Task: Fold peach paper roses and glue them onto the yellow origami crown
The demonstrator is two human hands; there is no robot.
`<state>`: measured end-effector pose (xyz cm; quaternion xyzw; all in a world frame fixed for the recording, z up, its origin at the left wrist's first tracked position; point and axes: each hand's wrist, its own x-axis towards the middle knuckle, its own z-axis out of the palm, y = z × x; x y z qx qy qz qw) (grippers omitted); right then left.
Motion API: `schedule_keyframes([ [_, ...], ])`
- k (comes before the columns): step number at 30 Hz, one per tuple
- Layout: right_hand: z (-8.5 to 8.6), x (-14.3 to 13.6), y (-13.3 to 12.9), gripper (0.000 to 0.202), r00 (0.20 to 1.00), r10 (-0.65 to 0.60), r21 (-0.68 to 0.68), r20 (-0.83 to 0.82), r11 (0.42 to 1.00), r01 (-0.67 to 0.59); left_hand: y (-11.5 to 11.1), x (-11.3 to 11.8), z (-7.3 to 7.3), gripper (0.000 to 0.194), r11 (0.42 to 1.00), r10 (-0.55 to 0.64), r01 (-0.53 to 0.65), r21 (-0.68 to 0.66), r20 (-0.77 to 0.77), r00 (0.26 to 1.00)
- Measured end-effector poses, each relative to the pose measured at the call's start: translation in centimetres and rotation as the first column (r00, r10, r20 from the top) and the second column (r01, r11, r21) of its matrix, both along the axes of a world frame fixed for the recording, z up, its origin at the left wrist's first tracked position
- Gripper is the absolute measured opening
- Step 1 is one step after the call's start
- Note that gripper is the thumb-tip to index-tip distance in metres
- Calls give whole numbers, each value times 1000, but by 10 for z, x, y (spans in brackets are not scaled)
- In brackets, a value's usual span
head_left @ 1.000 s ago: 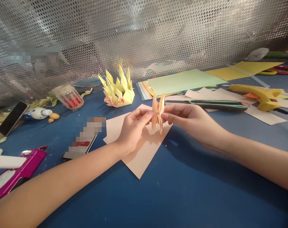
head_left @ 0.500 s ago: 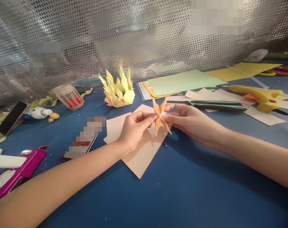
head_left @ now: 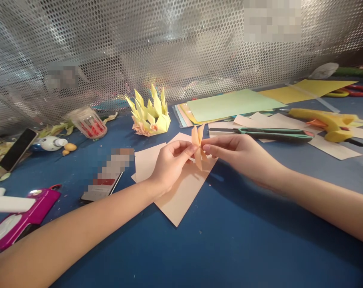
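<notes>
An orange folded paper flower [head_left: 197,136] is held upright between both hands, its petals pointing up and down. My left hand [head_left: 172,164] pinches its left side with thumb and fingers. From the right, my right hand [head_left: 238,154] pinches it near the middle with thumb and forefinger. Beneath the hands lie pale pink paper sheets [head_left: 177,200] on the blue table [head_left: 229,248]. Behind them stands a yellow folded paper crown [head_left: 159,122] with small pink flowers at its base.
A green-black cutter [head_left: 274,134], a yellow glue gun [head_left: 328,122] and coloured sheets [head_left: 235,105] lie at the right and back. On the left are a phone [head_left: 108,176], a magenta tool [head_left: 34,212], a jar [head_left: 90,123] and a propped dark phone [head_left: 18,149].
The orange flower has turned, so its petals look narrower and closer together. My right hand's fingers have shifted slightly left and closed in around it. My left hand has stayed nearly in place.
</notes>
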<state>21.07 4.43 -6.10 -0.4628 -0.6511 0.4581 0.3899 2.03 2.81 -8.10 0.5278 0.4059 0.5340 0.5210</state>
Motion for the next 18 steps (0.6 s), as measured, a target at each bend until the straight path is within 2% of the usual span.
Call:
schedule_keyframes([
  [4, 2, 1, -1, 32, 998, 36, 46, 58, 998, -39, 0, 0, 0, 26, 1000, -1, 1, 12, -14, 1000],
  [10, 4, -1, -3, 29, 992, 122, 19, -7, 992, -122, 0, 0, -1, 25, 999, -31, 31, 13, 18, 999],
  [18, 3, -3, -5, 29, 993, 118, 87, 16, 989, -119, 0, -1, -2, 29, 1000, -22, 23, -19, 22, 999],
])
